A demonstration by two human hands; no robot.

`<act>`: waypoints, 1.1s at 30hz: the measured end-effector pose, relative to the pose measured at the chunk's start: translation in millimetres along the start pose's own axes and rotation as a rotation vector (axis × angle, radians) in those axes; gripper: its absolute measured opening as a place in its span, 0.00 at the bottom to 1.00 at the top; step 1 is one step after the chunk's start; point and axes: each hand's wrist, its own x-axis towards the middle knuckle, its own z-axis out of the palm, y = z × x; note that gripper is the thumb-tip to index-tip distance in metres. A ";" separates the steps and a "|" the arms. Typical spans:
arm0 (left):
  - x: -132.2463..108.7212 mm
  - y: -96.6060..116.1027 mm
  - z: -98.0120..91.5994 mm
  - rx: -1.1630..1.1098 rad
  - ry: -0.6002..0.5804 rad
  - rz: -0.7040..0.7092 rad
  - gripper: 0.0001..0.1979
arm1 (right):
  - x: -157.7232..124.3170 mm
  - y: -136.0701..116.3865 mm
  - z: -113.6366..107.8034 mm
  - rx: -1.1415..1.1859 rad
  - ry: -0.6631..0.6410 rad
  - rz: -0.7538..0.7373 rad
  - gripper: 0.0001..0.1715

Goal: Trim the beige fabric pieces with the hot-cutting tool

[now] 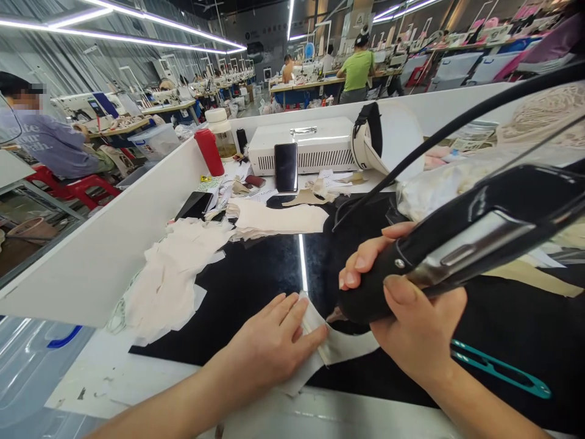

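My right hand is wrapped round a black corded handheld tool with a silver metal lever along its side. The tool's rounded black end is over the pale fabric piece; whether they touch is hidden. My left hand lies flat on the same fabric, fingers stretched out, pressing it to the black work surface. A seam or folded strip runs beside the left fingers. Teal thread snips lie right of my right wrist.
Stacked cream fabric pieces and a loose cream pile lie left and behind. A phone leans against a white vented box. A red bottle stands left. The tool's black cable arcs across the right. White side walls border the table.
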 end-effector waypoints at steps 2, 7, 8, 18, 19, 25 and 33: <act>-0.2 -0.6 -1.1 0.002 0.004 -0.001 0.20 | -2.1 1.3 -0.3 0.014 -0.012 0.003 0.25; -0.8 0.0 -0.5 0.003 -0.013 -0.001 0.21 | -6.4 5.1 -0.6 0.017 -0.012 0.010 0.22; -1.1 0.3 -0.3 0.005 -0.022 0.000 0.21 | -6.3 4.9 -0.4 0.018 -0.005 0.014 0.22; 12.5 3.9 -18.1 -0.096 -0.037 -0.009 0.16 | 0.2 -22.6 -18.0 0.028 0.057 -0.030 0.24; 17.0 6.5 -19.3 -0.126 -0.045 -0.011 0.17 | -1.6 -24.0 -21.4 0.011 0.060 -0.028 0.24; 35.7 26.4 -11.7 -0.314 -0.218 -0.097 0.15 | -15.1 -25.8 -33.2 -0.070 0.056 -0.006 0.23; 19.6 32.6 -0.5 -0.344 -0.138 -0.131 0.13 | -18.7 -27.3 -29.2 -0.062 0.035 -0.023 0.21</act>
